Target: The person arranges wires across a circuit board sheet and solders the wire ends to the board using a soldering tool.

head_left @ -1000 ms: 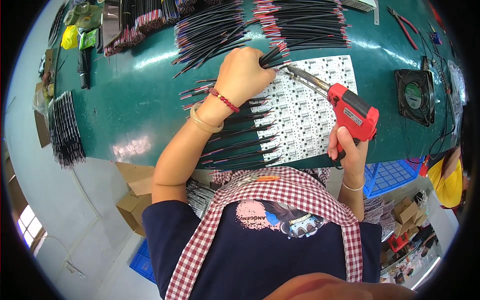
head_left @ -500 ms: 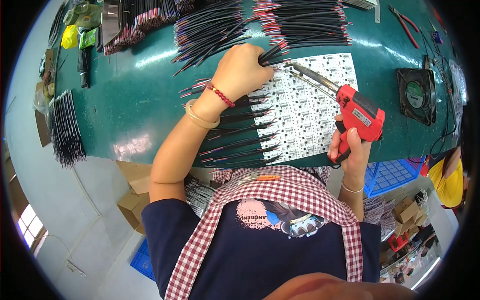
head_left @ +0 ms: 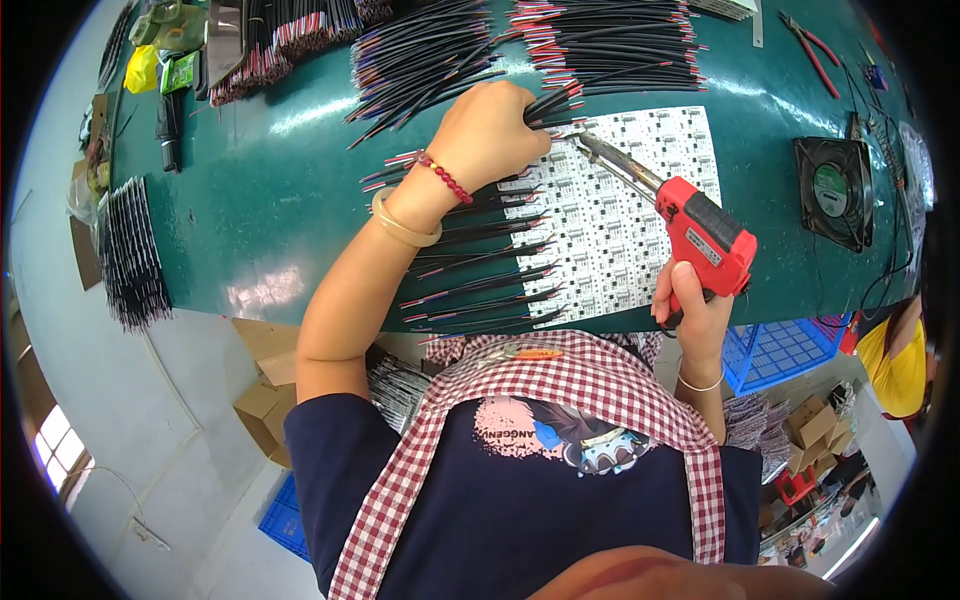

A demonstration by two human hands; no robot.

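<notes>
Since half a second ago, the red iron point(head_left: 708, 232) and the right hand point(head_left: 697, 300) have slid left across the panel point(head_left: 620, 230) and slightly toward the person.

Largest is the green table point(head_left: 260, 200), stretching out on both sides of the panel. The white panel itself looks thin, flat and light, fairly stiff but probably easy to crack if bent; its edges seem the safest hold. Beyond it lies a thick pile of wires point(head_left: 615, 52), and to its right stands a black fan point(head_left: 834, 192).

The iron slants over the panel's right part, its handle wrapped by the right hand's fingers. It should be solid and moderately light; only the handle is fit to grasp, as the metal front is likely hot. Its tip point(head_left: 585, 139) is by the panel's far left corner, close to the left hand point(head_left: 490, 135); whether it touches anything I cannot tell.

That left hand is clenched around black leads point(head_left: 552, 104), just off the same corner. They look light, springy and smooth enough to slip, best pinched on the sheath, clear of the frail bare ends. Against the earlier frame, the left hand's grasp looks unchanged.
</notes>
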